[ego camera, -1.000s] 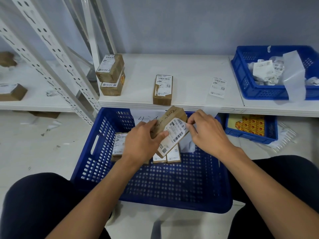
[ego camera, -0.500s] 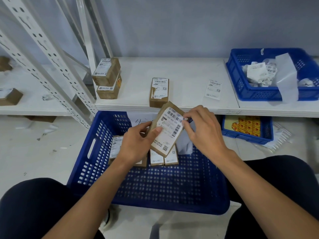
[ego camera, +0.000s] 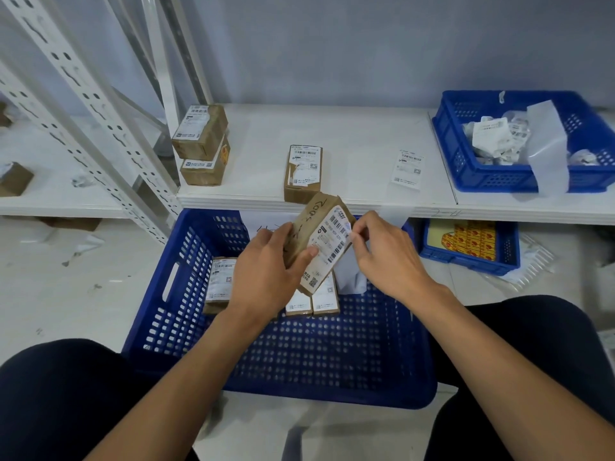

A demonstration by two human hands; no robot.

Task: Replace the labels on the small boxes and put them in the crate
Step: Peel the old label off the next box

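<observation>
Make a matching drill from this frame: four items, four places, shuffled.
Items:
1. held box
2. loose label
3. stacked boxes
4. crumpled labels

Places:
A. blue bin on the shelf's right end
B. flat on the white shelf, right of centre
C. left end of the shelf, by the rack upright
D. in the left hand, above the big blue crate, with the right hand at its label corner

Pairs: 1-D, 2-B, 3-C, 4-A
</observation>
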